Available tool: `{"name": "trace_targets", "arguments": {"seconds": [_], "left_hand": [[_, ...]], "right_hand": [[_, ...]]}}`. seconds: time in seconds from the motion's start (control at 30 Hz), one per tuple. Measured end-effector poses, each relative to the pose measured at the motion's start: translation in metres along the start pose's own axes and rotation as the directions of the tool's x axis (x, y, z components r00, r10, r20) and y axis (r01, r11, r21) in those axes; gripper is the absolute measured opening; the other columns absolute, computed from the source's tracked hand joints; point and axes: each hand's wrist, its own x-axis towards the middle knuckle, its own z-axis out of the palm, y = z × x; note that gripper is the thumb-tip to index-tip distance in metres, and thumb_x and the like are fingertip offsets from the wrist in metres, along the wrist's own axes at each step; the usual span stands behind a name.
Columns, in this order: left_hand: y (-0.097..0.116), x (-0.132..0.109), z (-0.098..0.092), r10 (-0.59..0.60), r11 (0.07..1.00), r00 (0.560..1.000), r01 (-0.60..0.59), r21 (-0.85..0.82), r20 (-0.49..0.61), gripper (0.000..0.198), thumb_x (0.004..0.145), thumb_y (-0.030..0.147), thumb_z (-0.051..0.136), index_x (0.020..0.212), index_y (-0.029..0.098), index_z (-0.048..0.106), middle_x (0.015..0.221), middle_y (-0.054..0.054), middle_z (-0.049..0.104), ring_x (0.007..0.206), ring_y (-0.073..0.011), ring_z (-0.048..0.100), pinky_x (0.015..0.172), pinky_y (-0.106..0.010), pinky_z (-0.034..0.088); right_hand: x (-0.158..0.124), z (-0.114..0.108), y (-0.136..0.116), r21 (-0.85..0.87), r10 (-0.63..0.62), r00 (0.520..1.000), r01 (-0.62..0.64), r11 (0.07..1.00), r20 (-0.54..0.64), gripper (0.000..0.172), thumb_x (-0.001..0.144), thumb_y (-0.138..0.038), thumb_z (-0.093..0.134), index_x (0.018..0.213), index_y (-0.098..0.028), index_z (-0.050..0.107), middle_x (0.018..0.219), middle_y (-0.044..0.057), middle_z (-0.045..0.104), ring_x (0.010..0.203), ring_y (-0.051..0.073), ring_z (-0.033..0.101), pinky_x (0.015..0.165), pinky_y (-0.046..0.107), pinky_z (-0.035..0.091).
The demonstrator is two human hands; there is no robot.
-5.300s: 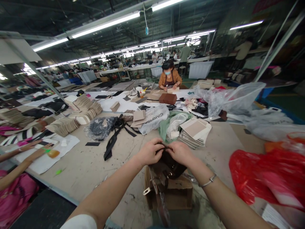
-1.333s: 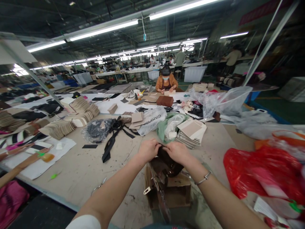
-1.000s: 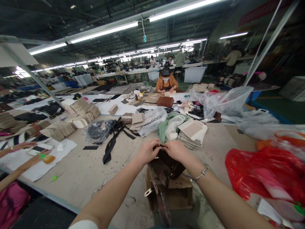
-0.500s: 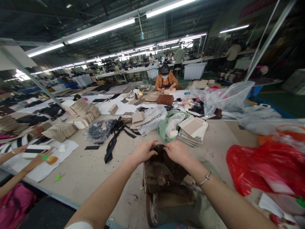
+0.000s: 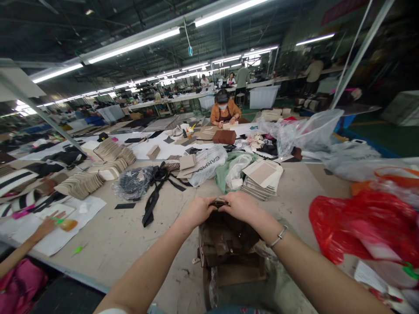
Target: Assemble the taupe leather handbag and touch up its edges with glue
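A dark brown bag (image 5: 225, 237) stands on a brown cardboard box (image 5: 240, 272) at the near edge of the worktable (image 5: 121, 235). My left hand (image 5: 197, 210) grips the bag's top edge from the left with its fingers curled. My right hand (image 5: 244, 207), a metal bracelet on its wrist, pinches the same top edge from the right. The fingertips of both hands meet over the bag's opening. What lies between them is hidden.
A red plastic bag (image 5: 363, 231) lies at the right. A stack of beige card pieces (image 5: 262, 176), a white printed bag (image 5: 207, 163) and black straps (image 5: 153, 192) lie beyond. A neighbour's hand (image 5: 46, 226) rests at the left. A seated person (image 5: 224, 111) works opposite.
The bag has been pulled flatter and lower onto the box, and both hands have closed together at its top edge. The neighbour's hands at the left have shifted.
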Motion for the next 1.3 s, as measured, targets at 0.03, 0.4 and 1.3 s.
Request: {"name": "trace_targets", "arguments": {"seconds": [0.03,0.4,1.3], "left_hand": [[0.0,0.0,0.0,0.011,1.0,1.0,-0.011,-0.001,0.003,0.031,0.08,0.014,0.056,0.107,0.023,0.069,0.1,-0.003,0.073,0.091,-0.0201,0.068,0.082,-0.028,0.051],[-0.007,-0.004,0.005,0.063,0.996,0.998,-0.063,0.061,-0.002,0.024,0.084,0.024,0.059,0.106,0.023,0.068,0.094,-0.003,0.073,0.085,-0.0203,0.068,0.077,-0.028,0.051],[-0.01,0.002,0.006,0.01,0.998,1.0,-0.011,0.06,0.016,0.024,0.089,0.021,0.048,0.1,0.02,0.07,0.092,-0.007,0.074,0.085,-0.0219,0.069,0.078,-0.03,0.052]], "right_hand": [[0.003,0.0,-0.001,-0.017,-0.006,1.0,0.006,1.0,0.008,0.026,0.086,-0.043,0.055,0.103,-0.027,0.069,0.093,0.005,0.072,0.086,0.022,0.066,0.068,0.027,0.042],[0.008,0.008,-0.003,-0.095,-0.03,0.999,0.031,0.995,0.016,0.035,0.093,-0.042,0.046,0.091,-0.02,0.073,0.089,0.009,0.073,0.085,0.023,0.067,0.069,0.027,0.045],[0.005,-0.003,-0.001,0.051,-0.197,0.98,0.199,0.979,-0.038,0.035,0.09,-0.03,0.05,0.123,-0.026,0.059,0.101,0.005,0.069,0.091,0.018,0.063,0.075,0.026,0.041]]}}
